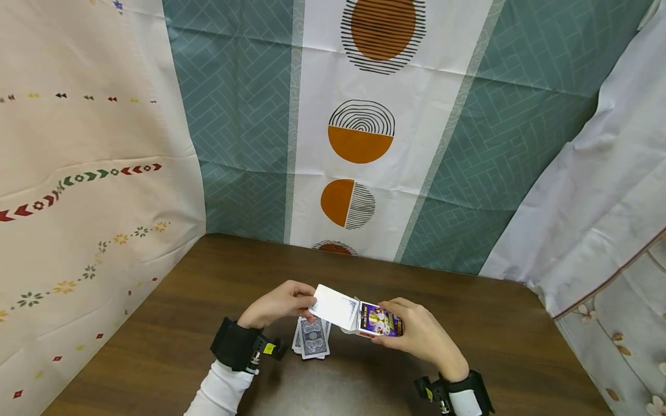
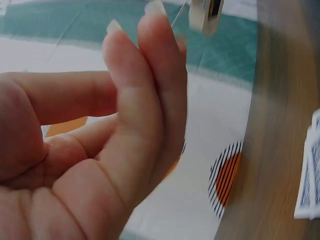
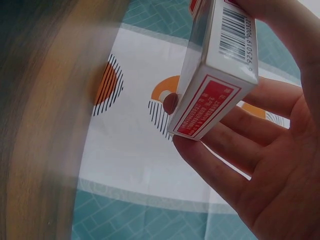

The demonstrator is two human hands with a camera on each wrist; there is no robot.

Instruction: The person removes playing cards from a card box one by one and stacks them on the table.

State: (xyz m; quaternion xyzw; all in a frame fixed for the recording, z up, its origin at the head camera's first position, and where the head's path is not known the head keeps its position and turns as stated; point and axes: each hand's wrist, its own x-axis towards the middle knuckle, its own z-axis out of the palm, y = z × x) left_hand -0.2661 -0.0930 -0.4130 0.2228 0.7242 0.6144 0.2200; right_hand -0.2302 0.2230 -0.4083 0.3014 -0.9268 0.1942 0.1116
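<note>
**Head view: two hands at one card box**

Head view shows us a card box (image 1: pixel 376 321) held above the brown table (image 1: pixel 499 352), near its middle and close to the front edge. Our right hand (image 1: pixel 422 335) grips the box from the right side, fingers curled under it and thumb along the near edge. In the right wrist view the box (image 3: pixel 216 75) rests on the fingertips (image 3: pixel 192 146), its red end panel and barcode side turned to the camera, with the thumb across the top.

The box's white flap (image 1: pixel 335 306) stands open toward the left. Our left hand (image 1: pixel 278 303) pinches the flap's left edge between thumb and fingertips. The left wrist view shows the fingers (image 2: pixel 145 95) curled close together, with the thumb lying behind them; the flap itself is barely seen there, only the box end (image 2: pixel 205 14) at the top edge of the picture.

Below the hands, a small pile of cards (image 1: pixel 311 337) lies on the table, blue backs up, slightly fanned, just under the left hand and apart from the box. Its edge shows at the right of the left wrist view.

We count one box, one flap, one pile and two hands. How many cards the pile holds we cannot tell.
</note>
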